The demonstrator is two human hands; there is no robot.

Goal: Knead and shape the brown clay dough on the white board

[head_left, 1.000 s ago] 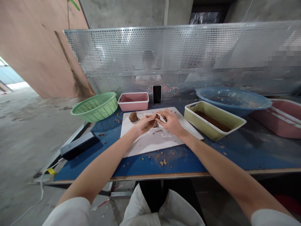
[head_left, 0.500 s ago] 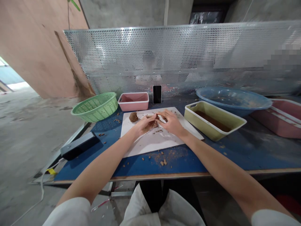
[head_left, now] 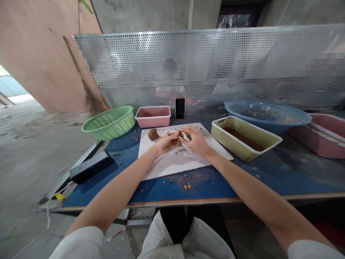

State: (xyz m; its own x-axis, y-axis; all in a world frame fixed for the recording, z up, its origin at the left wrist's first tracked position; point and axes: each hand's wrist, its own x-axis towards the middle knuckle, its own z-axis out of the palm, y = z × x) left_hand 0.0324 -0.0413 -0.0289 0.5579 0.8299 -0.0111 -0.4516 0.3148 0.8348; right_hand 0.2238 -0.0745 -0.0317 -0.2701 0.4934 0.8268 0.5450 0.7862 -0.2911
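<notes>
Over a white board (head_left: 172,167) strewn with brown crumbs, my two hands meet at the fingertips. My left hand (head_left: 166,142) is closed in a pinch on a small piece of brown clay (head_left: 181,134), most of it hidden by fingers. From the other side, my right hand (head_left: 196,141) pinches the same piece with thumb and fingers; its fingertips look soiled. A rounded lump of brown clay (head_left: 153,134) rests on the board, just beyond and left of my left hand.
Behind the board stand a pink bin (head_left: 153,121) and an upright phone (head_left: 180,108); a green basket (head_left: 110,126) is at left. An olive bin (head_left: 242,149) with brown liquid, a blue basin (head_left: 269,122) and another pink bin (head_left: 318,142) are at right. A dark box (head_left: 91,167) lies front left.
My fingers have shifted very slightly around the small clay piece. The clay lump, board and containers stay where they were.
</notes>
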